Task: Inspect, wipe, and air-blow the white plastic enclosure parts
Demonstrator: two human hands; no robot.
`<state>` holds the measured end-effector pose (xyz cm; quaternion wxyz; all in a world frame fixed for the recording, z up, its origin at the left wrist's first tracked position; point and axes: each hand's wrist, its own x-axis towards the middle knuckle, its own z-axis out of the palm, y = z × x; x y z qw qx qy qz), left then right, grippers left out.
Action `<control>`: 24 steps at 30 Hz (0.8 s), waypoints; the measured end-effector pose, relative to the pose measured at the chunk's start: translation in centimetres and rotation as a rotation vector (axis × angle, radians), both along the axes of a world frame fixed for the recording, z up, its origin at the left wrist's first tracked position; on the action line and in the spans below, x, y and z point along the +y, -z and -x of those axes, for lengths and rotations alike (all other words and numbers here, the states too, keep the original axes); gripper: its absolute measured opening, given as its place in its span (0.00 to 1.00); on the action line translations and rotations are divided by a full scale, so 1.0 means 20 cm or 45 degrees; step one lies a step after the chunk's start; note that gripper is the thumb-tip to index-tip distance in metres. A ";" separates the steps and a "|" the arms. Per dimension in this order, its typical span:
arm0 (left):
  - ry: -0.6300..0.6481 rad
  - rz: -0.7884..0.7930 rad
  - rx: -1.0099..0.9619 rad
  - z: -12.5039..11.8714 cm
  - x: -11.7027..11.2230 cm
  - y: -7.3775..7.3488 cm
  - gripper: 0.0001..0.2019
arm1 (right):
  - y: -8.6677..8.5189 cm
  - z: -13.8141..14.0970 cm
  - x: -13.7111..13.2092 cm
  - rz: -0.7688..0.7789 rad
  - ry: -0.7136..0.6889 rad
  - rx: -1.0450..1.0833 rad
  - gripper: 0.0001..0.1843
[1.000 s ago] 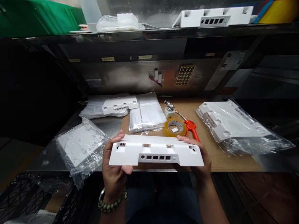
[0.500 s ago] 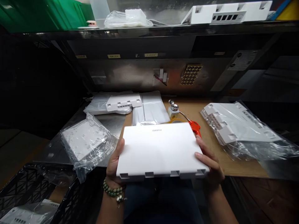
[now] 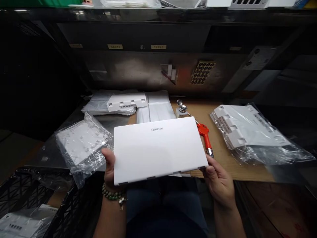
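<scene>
A white plastic router cover (image 3: 160,148) is held above the bench edge, its smooth outer face up and the HUAWEI lettering upside down to me. My left hand (image 3: 110,170) grips its left edge, thumb along the side and the other fingers hidden beneath. At the lower right corner, my right hand (image 3: 219,181) pinches the cover between thumb and fingers. Just beyond that corner lies a red-handled air blow gun (image 3: 204,132). To the left, a bagged white cover (image 3: 83,142) lies close to my left hand.
Bagged white covers (image 3: 252,127) lie on the right. Behind are clear plastic bags (image 3: 158,107), another white cover (image 3: 126,100) and a small dispenser bottle (image 3: 182,110). A black crate (image 3: 70,198) stands lower left. The shelf edge (image 3: 158,16) crosses above; a sticker sheet (image 3: 203,72) hangs behind.
The cover has tilted, its right end now higher, and shifted left. My right hand has slid down to its lower corner, uncovering the blow gun. The view has dipped slightly.
</scene>
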<state>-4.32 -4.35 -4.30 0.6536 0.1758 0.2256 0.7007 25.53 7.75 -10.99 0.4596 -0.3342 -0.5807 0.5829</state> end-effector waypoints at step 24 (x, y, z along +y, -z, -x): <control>-0.357 0.108 0.097 -0.07 -0.01 0.05 0.45 | -0.26 0.21 -0.04 -0.438 0.278 0.029 0.22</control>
